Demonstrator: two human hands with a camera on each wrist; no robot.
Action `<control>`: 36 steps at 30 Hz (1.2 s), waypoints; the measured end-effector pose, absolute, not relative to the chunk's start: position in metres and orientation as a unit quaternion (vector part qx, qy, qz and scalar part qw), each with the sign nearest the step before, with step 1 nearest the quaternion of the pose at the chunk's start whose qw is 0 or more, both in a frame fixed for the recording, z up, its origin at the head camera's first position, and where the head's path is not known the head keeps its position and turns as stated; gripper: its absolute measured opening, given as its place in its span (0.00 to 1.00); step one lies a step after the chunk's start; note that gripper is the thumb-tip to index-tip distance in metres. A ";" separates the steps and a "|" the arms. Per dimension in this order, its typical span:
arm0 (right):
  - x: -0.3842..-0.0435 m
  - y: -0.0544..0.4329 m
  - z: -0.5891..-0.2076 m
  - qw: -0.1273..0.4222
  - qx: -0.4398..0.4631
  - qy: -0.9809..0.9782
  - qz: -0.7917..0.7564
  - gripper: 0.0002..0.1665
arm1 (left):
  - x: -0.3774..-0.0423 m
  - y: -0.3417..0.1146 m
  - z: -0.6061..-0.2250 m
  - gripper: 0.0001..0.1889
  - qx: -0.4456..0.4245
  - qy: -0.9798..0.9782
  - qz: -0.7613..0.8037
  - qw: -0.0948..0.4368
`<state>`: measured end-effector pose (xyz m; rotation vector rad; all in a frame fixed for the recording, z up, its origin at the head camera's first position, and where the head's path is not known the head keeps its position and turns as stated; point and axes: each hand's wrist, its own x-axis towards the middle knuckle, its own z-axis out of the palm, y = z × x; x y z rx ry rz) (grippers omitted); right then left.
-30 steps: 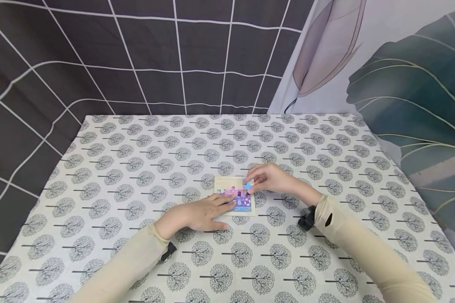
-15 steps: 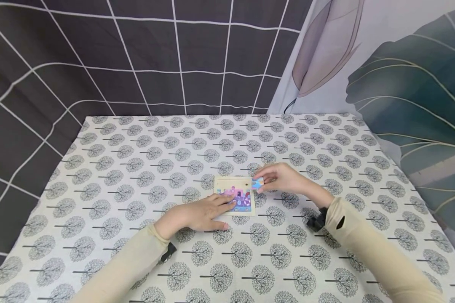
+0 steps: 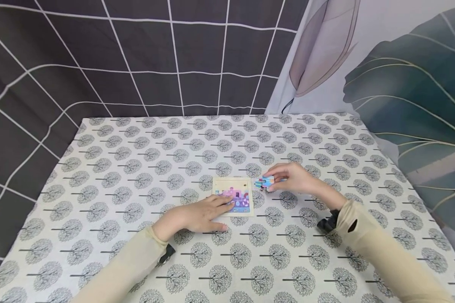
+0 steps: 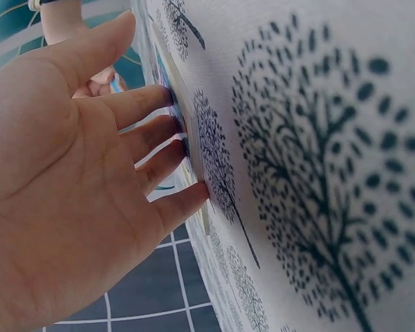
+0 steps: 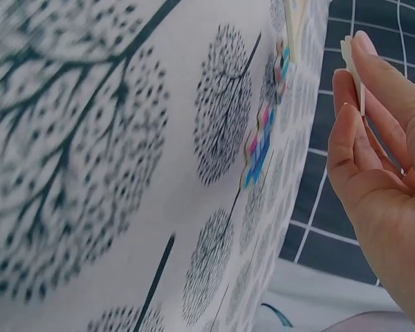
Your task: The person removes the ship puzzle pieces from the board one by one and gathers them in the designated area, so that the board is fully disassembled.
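Observation:
My left hand (image 3: 204,213) lies flat, its fingertips resting on the wooden puzzle tray (image 3: 221,184) and its pink and purple pieces (image 3: 241,203). In the left wrist view the fingers of the left hand (image 4: 90,159) are spread, tips against the tray edge. To the right of the tray, my right hand (image 3: 293,177) pinches a light blue puzzle piece (image 3: 268,180) between thumb and fingers. The right wrist view shows this held puzzle piece (image 5: 358,79) edge-on. Below it, close to the cloth, are other colourful puzzle pieces (image 5: 259,146). The tray's upper strip shows bare wood.
A tree-patterned cloth (image 3: 155,155) covers the table. Behind it hangs a dark curtain with white grid lines (image 3: 144,50); a leaf-print curtain (image 3: 413,105) is at the right. Each wrist wears a black camera (image 3: 327,223).
My right hand has moved right with the blue puzzle piece, away from the tray's upper right corner, baring more of the wood. More colourful pieces now show beside the tray. My left hand stays put.

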<state>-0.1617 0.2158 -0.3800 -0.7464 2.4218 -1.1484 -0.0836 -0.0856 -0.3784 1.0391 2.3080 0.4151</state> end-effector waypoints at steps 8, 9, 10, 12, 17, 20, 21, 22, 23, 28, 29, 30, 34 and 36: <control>-0.160 0.234 -0.376 0.166 -0.245 0.873 -0.388 0.27 | -0.083 -0.086 -0.378 0.36 0.387 0.863 0.156 0.285; -0.160 0.236 -0.376 0.159 -0.244 0.877 -0.381 0.27 | -0.083 -0.086 -0.378 0.36 0.387 0.863 0.156 0.285; -0.160 0.238 -0.375 0.152 -0.242 0.882 -0.374 0.27 | -0.083 -0.086 -0.378 0.36 0.387 0.863 0.155 0.284; -0.160 0.243 -0.374 0.136 -0.241 0.891 -0.359 0.27 | -0.083 -0.087 -0.379 0.36 0.388 0.863 0.154 0.284; -0.160 0.253 -0.373 0.113 -0.250 0.899 -0.342 0.26 | -0.083 -0.087 -0.380 0.36 0.387 0.863 0.154 0.286; -0.158 0.258 -0.373 0.113 -0.252 0.896 -0.348 0.25 | -0.084 -0.087 -0.379 0.36 0.390 0.861 0.157 0.287; -0.158 0.260 -0.374 0.110 -0.255 0.896 -0.347 0.25 | -0.084 -0.087 -0.378 0.36 0.391 0.860 0.158 0.287; -0.157 0.262 -0.374 0.109 -0.256 0.896 -0.347 0.25 | -0.084 -0.086 -0.378 0.35 0.391 0.859 0.160 0.288; -0.157 0.263 -0.375 0.108 -0.258 0.895 -0.348 0.25 | -0.084 -0.087 -0.378 0.35 0.392 0.859 0.162 0.289; -0.156 0.271 -0.379 0.107 -0.259 0.896 -0.344 0.27 | -0.084 -0.087 -0.379 0.35 0.391 0.857 0.170 0.288; -0.156 0.272 -0.380 0.108 -0.259 0.896 -0.344 0.27 | -0.084 -0.088 -0.380 0.35 0.392 0.857 0.171 0.288; -0.156 0.274 -0.381 0.109 -0.258 0.896 -0.345 0.27 | -0.084 -0.088 -0.380 0.35 0.393 0.856 0.173 0.287; -0.157 0.281 -0.383 0.116 -0.254 0.893 -0.353 0.27 | -0.085 -0.088 -0.381 0.36 0.395 0.856 0.173 0.286; -0.159 0.284 -0.384 0.120 -0.255 0.894 -0.348 0.26 | -0.085 -0.088 -0.381 0.36 0.394 0.857 0.170 0.287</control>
